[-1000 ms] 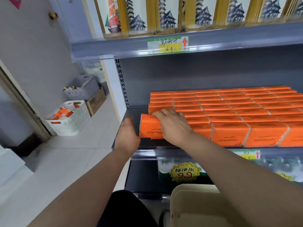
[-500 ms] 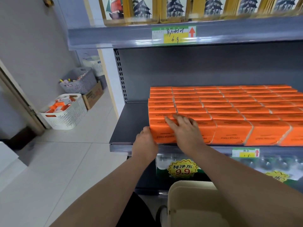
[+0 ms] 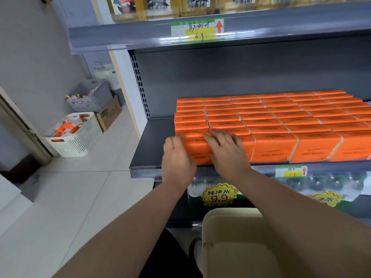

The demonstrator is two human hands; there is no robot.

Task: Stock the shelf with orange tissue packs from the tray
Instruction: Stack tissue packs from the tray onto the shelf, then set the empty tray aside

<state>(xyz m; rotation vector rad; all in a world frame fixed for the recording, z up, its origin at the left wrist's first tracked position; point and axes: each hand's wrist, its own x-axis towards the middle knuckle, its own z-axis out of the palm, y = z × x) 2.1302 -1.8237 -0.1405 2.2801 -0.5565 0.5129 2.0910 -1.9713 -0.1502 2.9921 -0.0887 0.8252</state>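
Observation:
Orange tissue packs (image 3: 281, 119) fill the grey shelf (image 3: 144, 155) in tight rows. The front-left pack (image 3: 197, 149) stands at the row's left end, near the shelf's front edge. My left hand (image 3: 176, 160) presses against that pack's left side with fingers fairly straight. My right hand (image 3: 226, 149) lies flat on top of the pack, fingers spread and pointing to the back. The beige tray (image 3: 236, 243) sits low in front of me, below my right forearm; what I see of its inside holds no packs.
A white slatted basket (image 3: 80, 137) with orange packs stands on the floor at left, beside a cardboard box (image 3: 109, 115) and a grey basket (image 3: 92, 97). Bottled water (image 3: 218, 195) fills the lower shelf. An upper shelf (image 3: 200, 35) overhangs.
The front-left pack went from sticking out to the left to sitting flush in the row. My left hand moved right against its side; my right hand stayed on top.

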